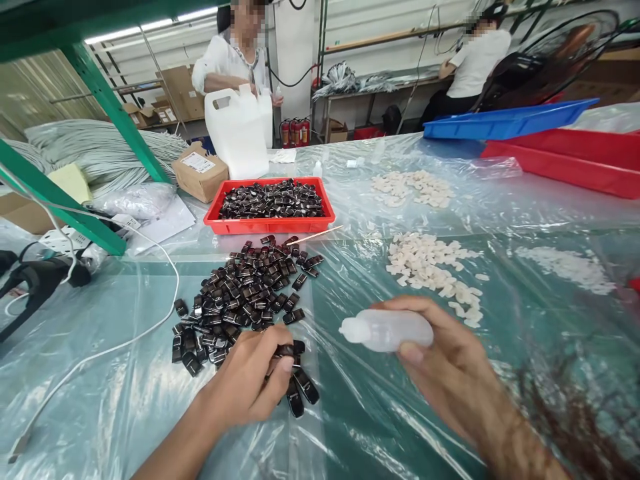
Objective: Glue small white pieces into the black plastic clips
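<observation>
My left hand (257,380) is closed, thumb and fingers pinching a small black plastic part (285,350) at the near edge of a heap of similar black parts (245,293). A few more of these pieces lie just below and beside the fingers. In my right hand (445,360) is a translucent white squeeze bottle (395,331), tipped on its side with its nozzle toward the left. To the right of the heap, beyond the bottle, lies a scattered pile of small whitish pieces (425,260).
Behind the heap stands a red tray (270,227) full of black parts, with a thin stick (315,235) before it. A white jug (237,133) and cardboard box (200,172) stand farther back. Blue (510,125) and red trays (570,157) sit right. A white cable (125,340) crosses the left. Two people are beyond.
</observation>
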{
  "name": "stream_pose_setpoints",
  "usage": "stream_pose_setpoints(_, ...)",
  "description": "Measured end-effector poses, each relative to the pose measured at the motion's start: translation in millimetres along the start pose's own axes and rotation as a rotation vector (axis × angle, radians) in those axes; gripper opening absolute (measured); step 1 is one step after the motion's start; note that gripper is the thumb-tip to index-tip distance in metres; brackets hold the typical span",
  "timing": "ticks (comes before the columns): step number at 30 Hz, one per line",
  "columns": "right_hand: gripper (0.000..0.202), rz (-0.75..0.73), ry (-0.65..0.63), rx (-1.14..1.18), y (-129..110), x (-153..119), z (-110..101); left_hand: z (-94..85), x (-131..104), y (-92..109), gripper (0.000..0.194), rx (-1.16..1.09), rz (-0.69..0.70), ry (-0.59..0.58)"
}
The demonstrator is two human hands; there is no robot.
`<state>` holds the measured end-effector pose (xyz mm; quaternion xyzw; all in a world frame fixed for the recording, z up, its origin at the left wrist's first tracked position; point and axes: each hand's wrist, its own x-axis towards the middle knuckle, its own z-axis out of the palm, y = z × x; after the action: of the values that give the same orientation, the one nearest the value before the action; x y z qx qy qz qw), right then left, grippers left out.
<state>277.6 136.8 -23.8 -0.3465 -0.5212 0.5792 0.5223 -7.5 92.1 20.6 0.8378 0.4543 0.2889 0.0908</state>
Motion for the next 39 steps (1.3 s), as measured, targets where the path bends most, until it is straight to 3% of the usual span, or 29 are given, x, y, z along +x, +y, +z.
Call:
stream_pose_setpoints(6,0.055,0.301,0.060,0.265,6.0,6.5,16.9,-1.7,-0.7,9.2,0.053,-0.027,-0.021,0.001)
stream_pose_setpoints(10,0.057,0.354,0.023,0.279,5.5,5.9,22.5,-0.4,3.3,7.1,0.047,-0.204,-0.078,-0.035)
stream_pose_setpoints(13,0.054,0.337,0.013,0.227,6.2,5.4,19.8,3.4,6.2,0.3,0.033,-0.333,-0.148,-0.039)
stream_pose_setpoints(15,0.056,0.317,0.021,0.195,7.2,5.2,18.4,6.9,6.1,-4.8,0.022,-0.339,-0.149,0.040)
stream_pose_setpoints(18,0.059,0.318,-0.027,0.179,8.7,4.8,18.6,11.7,3.1,-11.0,0.012,-0.131,-0.046,0.179)
stream_pose_setpoints(21,0.054,0.309,-0.109,0.148,11.0,4.4,20.0,15.2,-0.5,-13.3,0.011,0.067,0.054,0.213)
stream_pose_setpoints(24,0.050,0.271,-0.138,0.127,13.5,3.7,21.4,18.7,-2.2,-11.5,0.013,0.136,0.044,0.241)
stream_pose_setpoints(34,0.049,0.262,-0.152,0.070,20.0,3.7,21.4,20.5,-1.8,-5.8,0.013,0.048,0.028,0.309)
stream_pose_setpoints(39,0.032,0.095,-0.121,-0.074,20.3,1.1,22.5,20.3,-4.7,-7.3,0.012,0.123,0.026,0.286)
